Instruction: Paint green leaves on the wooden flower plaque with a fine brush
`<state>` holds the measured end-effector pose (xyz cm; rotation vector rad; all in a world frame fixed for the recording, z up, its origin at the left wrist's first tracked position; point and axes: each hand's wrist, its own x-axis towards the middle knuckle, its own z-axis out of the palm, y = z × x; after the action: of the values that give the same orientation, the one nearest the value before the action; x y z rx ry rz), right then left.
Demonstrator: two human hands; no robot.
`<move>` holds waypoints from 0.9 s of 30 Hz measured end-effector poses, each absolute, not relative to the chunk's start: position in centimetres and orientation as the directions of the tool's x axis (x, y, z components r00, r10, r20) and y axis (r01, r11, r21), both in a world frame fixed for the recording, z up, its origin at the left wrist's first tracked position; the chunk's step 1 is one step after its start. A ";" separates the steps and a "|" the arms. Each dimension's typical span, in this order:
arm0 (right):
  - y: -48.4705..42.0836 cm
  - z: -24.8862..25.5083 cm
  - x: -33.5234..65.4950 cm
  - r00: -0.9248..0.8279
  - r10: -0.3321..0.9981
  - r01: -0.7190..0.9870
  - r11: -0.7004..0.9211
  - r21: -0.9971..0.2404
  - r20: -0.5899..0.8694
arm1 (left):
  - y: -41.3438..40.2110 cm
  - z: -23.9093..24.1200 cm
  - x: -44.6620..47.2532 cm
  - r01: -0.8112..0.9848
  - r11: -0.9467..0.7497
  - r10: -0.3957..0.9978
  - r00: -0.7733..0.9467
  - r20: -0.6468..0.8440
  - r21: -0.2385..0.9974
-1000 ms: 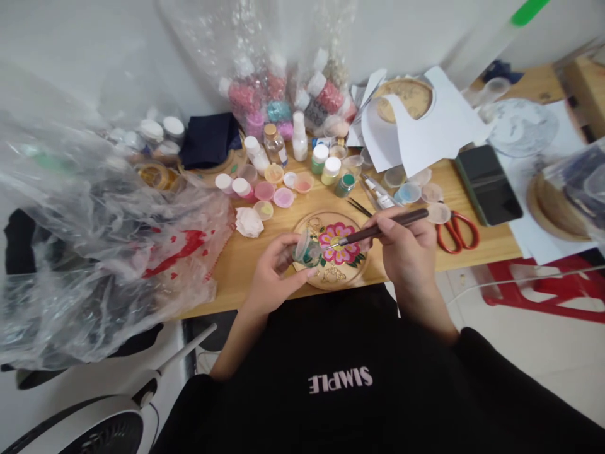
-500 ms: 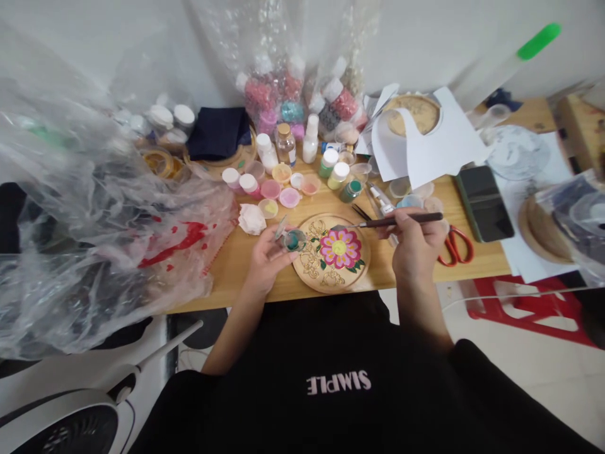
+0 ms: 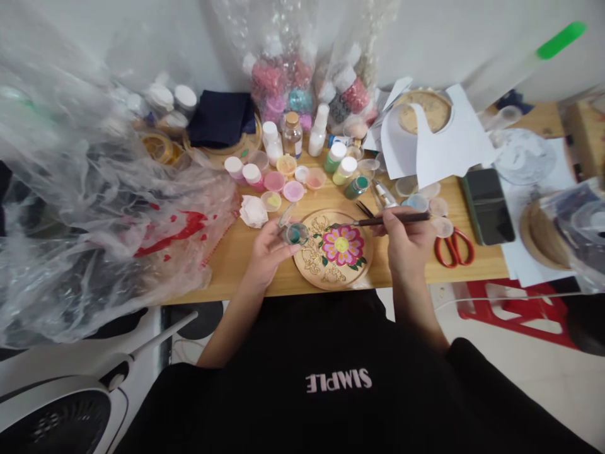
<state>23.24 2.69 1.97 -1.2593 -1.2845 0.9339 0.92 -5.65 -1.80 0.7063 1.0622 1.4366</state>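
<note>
My left hand [image 3: 265,255] pinches a small clear plastic cup [image 3: 293,234] with dark green stuff inside and its hinged lid up, by the left edge of a round wooden board [image 3: 309,277]. A pink and purple flower [image 3: 343,246] with a yellow centre fills part of that board, among gold outlines and green leaves. Between the fingers of my right hand [image 3: 407,246] lies a dark-handled palette knife [image 3: 373,221], held nearly level. Its thin metal end reaches left over the board's upper part, above the petals; whether it touches the board I cannot tell.
Behind the board stand open colour cups [image 3: 293,190], an open green jar [image 3: 357,187] and white-capped bottles. Tweezers [image 3: 363,209] lie close to the knife. Red-handled scissors [image 3: 454,248] and a phone [image 3: 489,207] are on the right. Crumpled plastic [image 3: 189,221] covers the left side.
The palette knife and my right hand have shifted slightly left over the board. My left hand still holds the green cup beside it. The whole view has moved a little.
</note>
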 end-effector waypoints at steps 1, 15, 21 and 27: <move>2.7 1.9 23.3 0.117 0.981 0.161 0.136 -0.978 0.155 | -5.6 -1.7 0.9 -0.432 0.067 0.974 -0.167 -0.153 0.899; 2.3 1.7 23.6 0.115 0.979 0.145 0.149 -0.978 0.166 | -5.5 -1.4 1.1 -0.454 0.052 0.970 -0.190 -0.153 0.889; 2.4 1.5 23.7 0.090 0.976 0.213 0.176 -0.961 0.198 | -5.4 -1.4 1.2 -0.473 0.032 0.972 -0.192 -0.138 0.880; 2.1 1.8 23.8 0.024 0.963 0.326 0.245 -0.913 0.268 | -5.4 -1.6 1.2 -0.483 0.005 0.981 -0.168 -0.099 0.876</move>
<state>23.82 2.09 1.83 -1.2664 -1.5017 0.7888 1.15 -5.41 -1.59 0.6975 0.9814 1.4995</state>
